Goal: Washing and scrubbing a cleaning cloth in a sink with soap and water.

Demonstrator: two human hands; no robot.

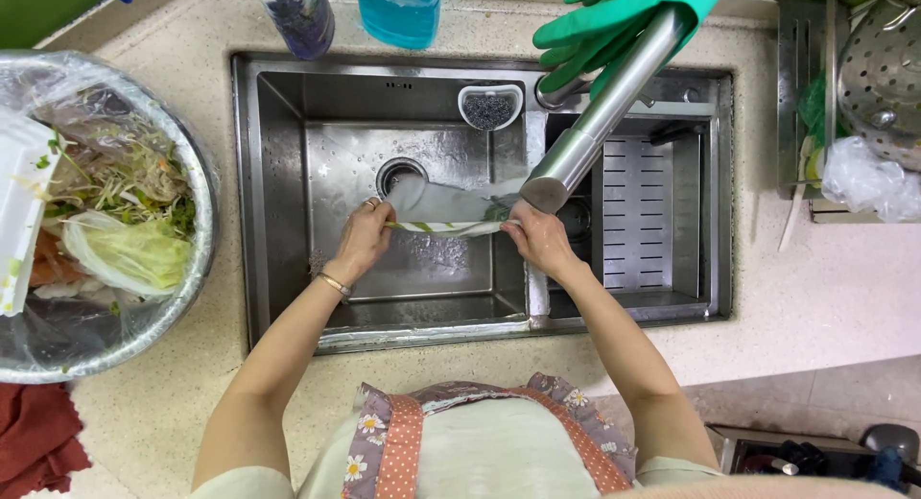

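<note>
a striped cloth [446, 226] stretches taut between left hand [360, 240] and right hand [539, 238].

- Counter [825, 297]: pale speckled stone, surrounds the sink on all sides; evenly lit, no hard shadows.
- Sink [288, 106]: stainless steel, two basins, wet; drain [398, 173] just beyond the fingers.
- Insert [638, 211]: slotted metal tray in the basin right of the fingers.
- Faucet [600, 115]: brushed metal, angled over the divider.
- Wall [38, 5]: green, at the far left corner.
- Rack [815, 96]: metal, far right, holding a colander [883, 67].
- Floor [815, 403]: light tile, near side of the counter.
- Bowl [197, 173]: large, metal, bag-lined, left of the fingers.
</note>
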